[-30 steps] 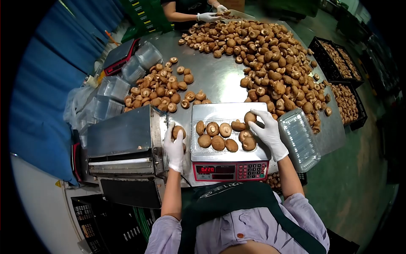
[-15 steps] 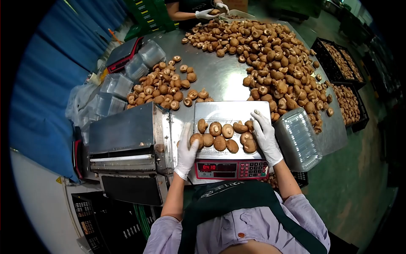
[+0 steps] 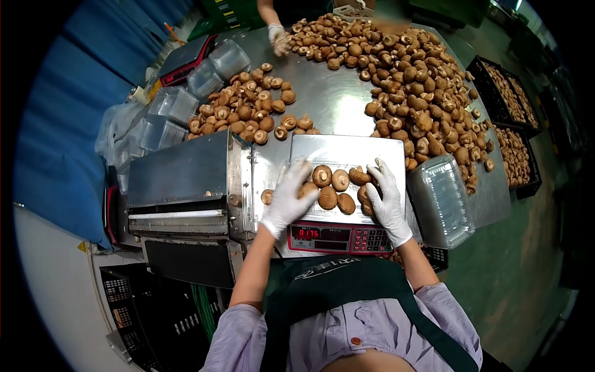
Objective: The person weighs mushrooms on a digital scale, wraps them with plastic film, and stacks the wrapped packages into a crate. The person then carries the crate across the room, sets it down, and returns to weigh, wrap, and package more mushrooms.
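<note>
White-gloved left hand (image 3: 290, 197) curved at shiitake mushrooms (image 3: 328, 198) on digital scale (image 3: 347, 147), grip unclear; right hand (image 3: 387, 201) loosely open against them.

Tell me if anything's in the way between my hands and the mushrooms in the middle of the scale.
Nothing visible is. The middle mushrooms lie uncovered on the scale, between your left hand and right hand. The clear plastic trays sit off to the right.
</note>
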`<control>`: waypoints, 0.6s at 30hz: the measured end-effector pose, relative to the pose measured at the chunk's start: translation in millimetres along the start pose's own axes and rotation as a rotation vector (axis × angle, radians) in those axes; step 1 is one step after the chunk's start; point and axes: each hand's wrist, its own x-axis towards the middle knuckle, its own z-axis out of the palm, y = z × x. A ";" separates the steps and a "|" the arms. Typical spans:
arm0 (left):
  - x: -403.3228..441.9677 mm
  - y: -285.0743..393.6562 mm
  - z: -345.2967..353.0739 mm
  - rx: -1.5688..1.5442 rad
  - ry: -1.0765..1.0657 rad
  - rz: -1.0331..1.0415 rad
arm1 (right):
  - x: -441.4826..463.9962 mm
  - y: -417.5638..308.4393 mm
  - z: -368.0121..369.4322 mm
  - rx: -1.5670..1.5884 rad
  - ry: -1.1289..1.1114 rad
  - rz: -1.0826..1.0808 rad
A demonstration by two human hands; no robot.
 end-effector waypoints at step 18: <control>-1.5 -5.5 -4.5 -0.367 0.173 0.022 | 4.6 -0.7 -12.5 0.217 0.036 0.116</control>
